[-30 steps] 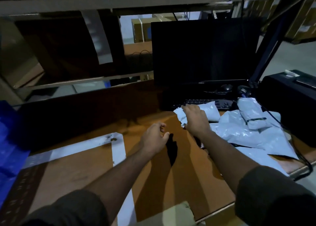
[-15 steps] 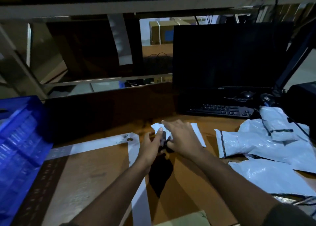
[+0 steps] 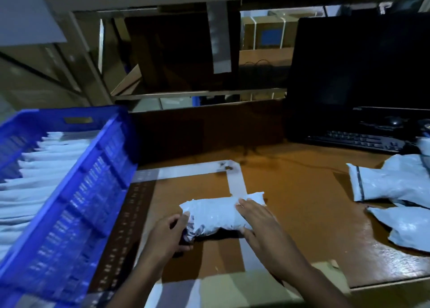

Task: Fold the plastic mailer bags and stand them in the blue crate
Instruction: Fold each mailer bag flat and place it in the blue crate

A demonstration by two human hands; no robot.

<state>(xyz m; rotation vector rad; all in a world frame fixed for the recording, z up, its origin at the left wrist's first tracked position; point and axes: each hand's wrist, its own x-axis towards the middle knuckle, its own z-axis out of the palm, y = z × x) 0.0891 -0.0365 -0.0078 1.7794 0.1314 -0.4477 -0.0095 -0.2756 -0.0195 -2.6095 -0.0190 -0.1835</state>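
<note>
Folded mailer bag [image 3: 218, 214]: crinkled grey plastic, oblong, lying near the table's [image 3: 302, 203] front edge. Left hand [image 3: 166, 234] grip curled, pinching the bag's left end. Right hand [image 3: 260, 224] grip spread, fingers flat on top, thumb at the near edge. Blue crate [image 3: 76, 205], ribbed plastic, at the left edge, holding upright folded bags. Loose mailers [image 3: 393, 184] at the right edge.

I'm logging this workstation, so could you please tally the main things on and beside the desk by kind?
Blue crates: 1
Mailer bag under the hands: 1
Loose mailer bags at the right: at least 2
Keyboards: 1
Monitors: 1
Folded bags in the crate: a row, too blurred to count
Total counted: at least 6
</note>
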